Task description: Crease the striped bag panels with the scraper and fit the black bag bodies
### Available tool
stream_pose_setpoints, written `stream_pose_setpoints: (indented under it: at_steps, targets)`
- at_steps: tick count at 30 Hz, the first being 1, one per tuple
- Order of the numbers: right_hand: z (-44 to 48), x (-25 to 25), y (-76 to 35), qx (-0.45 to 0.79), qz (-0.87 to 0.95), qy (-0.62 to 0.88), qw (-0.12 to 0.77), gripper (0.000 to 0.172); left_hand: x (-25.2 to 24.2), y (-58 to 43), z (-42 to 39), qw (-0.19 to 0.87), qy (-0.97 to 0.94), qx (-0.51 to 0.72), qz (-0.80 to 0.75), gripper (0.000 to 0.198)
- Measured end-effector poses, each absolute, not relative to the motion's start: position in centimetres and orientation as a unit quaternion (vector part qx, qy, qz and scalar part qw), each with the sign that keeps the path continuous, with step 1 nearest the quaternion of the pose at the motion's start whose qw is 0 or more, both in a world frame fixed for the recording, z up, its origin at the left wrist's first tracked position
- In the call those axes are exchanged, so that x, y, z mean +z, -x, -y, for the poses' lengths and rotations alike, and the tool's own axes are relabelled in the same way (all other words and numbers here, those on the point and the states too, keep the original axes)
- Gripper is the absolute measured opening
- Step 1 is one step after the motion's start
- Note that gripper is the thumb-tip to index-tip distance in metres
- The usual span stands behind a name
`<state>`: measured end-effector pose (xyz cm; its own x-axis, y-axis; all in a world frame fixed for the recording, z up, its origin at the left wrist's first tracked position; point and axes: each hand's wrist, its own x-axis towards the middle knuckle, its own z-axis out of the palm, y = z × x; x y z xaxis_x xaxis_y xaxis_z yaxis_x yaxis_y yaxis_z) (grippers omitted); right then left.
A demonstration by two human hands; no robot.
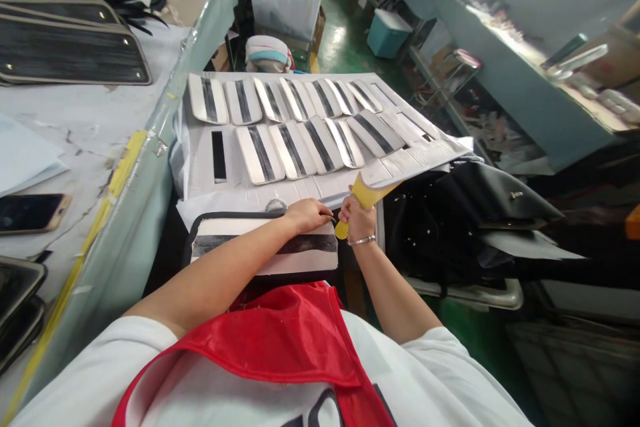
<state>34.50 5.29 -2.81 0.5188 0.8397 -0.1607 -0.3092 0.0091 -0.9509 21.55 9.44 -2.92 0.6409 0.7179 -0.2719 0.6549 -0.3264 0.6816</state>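
Note:
A white panel [215,259] with a dark stripe along its middle and black material round its edges lies across my lap. Bent over its right end is my left hand [310,215], fingers pinched at the upper right corner by the black edging; what exactly they grip is too small to see. Just to the right, my right hand [359,219] is closed round a yellow scraper-like tool [369,193]. Its wide flared end points up and away, and its rounded end shows below the fist, close to the panel's corner.
Ahead stands a grey board [200,167] bearing two rows of curved white panels [260,153] with dark stripes. On the left, a table [95,120] holds a phone [35,212] and dark panels [70,47]. Black pieces [500,193] lie at right; a plastic bin [285,0] stands behind.

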Motion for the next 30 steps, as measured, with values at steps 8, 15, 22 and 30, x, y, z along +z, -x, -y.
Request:
stream_pose_setpoints:
  at_steps: [8,15,22,30]
  targets:
    - [-7.6,-3.6,-33.9,0.470,0.257,0.620,0.573,0.028,-2.6,-22.3,-9.2,0.367,-0.833,0.038,-0.411,0.028]
    - [-3.8,-3.3,-34.5,0.458,0.170,0.582,0.650,0.024,-3.4,-20.3,-4.9,0.226,-0.912,0.081,-0.332,0.043]
    - [-0.4,-4.4,-34.0,0.403,0.103,0.573,0.706,0.031,-3.4,-20.2,-4.3,0.190,-0.922,0.030,-0.336,0.045]
    - [1.7,-5.2,-33.3,0.366,0.058,0.578,0.727,0.028,-3.3,-20.6,-3.5,0.181,-0.917,0.049,-0.352,0.044]
